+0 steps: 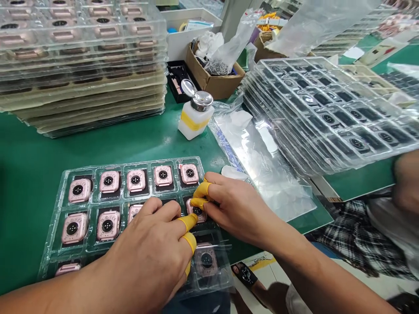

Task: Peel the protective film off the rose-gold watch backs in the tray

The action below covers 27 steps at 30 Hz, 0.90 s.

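A clear plastic tray (131, 163) on the green table holds several pink smartwatch cases with round black sensor backs facing up. At its right side, in the second row, both hands meet on one pink smartwatch case (199, 213). My right hand (235, 207) comes from the right, closed, with its yellow-covered fingertips at the case's upper left edge. My left hand (153, 244) reaches across the tray with its fingers bent, a yellow-covered fingertip on the case's lower left. The left thumb is hidden. Another clear tray sheet shows over the lower right pocket with a pink case (206, 259).
A tall stack of filled trays (98, 91) stands back left. A white pump bottle (195, 115) with its lid flipped up stands behind the tray, near a cardboard box (212, 83). More stacked trays (314, 113) and plastic bags (271, 170) lie right. Another person sits at the right edge.
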{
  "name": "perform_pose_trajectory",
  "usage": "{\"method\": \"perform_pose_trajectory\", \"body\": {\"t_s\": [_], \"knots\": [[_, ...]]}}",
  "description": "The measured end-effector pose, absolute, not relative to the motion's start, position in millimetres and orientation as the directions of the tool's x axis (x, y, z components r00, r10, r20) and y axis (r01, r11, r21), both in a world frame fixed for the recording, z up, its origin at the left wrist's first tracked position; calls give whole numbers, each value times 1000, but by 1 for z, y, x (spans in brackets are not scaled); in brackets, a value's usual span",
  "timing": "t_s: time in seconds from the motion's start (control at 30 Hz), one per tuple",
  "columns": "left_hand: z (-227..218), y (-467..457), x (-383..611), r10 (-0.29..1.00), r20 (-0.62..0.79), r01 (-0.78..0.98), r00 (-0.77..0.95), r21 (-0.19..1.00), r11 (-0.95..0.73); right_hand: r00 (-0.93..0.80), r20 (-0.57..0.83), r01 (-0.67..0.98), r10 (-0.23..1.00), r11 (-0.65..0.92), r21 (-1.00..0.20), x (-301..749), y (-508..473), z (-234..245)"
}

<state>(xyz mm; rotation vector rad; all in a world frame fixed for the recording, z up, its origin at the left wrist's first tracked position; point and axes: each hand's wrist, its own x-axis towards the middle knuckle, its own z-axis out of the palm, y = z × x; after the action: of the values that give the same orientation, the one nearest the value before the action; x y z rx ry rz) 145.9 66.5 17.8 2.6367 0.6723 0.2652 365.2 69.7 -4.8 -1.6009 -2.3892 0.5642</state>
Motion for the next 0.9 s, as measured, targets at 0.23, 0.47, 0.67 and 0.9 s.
{"method": "perform_pose_trajectory", "body": {"t_s": [0.23, 0.47, 0.67, 0.9], "knots": [[24, 67, 134, 632, 40, 471, 774, 629, -618, -323, 64, 617, 944, 261, -742, 370, 52, 10], [44, 70, 117, 680, -386, 654, 623, 735, -182, -398, 124, 441, 909, 308, -843, 350, 18, 29], [36, 64, 95, 650, -540, 476, 534, 828, 296, -421, 66, 514, 905, 298, -805, 332, 15, 26], [26, 59, 80, 644, -530, 326, 552, 848, 418, -454, 64, 562, 889, 341, -754, 325, 19, 31]]}}
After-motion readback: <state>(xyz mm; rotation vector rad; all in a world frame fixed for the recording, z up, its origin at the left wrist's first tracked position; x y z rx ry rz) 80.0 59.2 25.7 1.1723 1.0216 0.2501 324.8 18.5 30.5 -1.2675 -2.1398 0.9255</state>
